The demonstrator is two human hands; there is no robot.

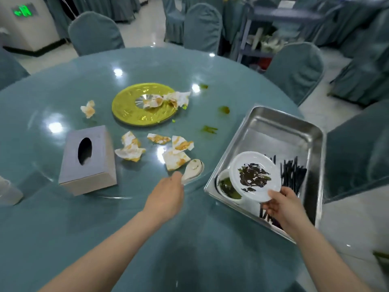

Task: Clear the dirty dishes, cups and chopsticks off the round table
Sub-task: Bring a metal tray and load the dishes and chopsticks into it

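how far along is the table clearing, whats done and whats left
Done: black chopsticks and a bowl already lie in the steel tray. In hand: the right hand holds a smeared white plate over the tray, and the left hand takes the white spoon. Left: the gold plate, stained napkins, tissue box and spills.

Teal-covered chairs (pixel 95 34), glossy pale floor (pixel 328 114), perhaps a cart (pixel 263 39) behind
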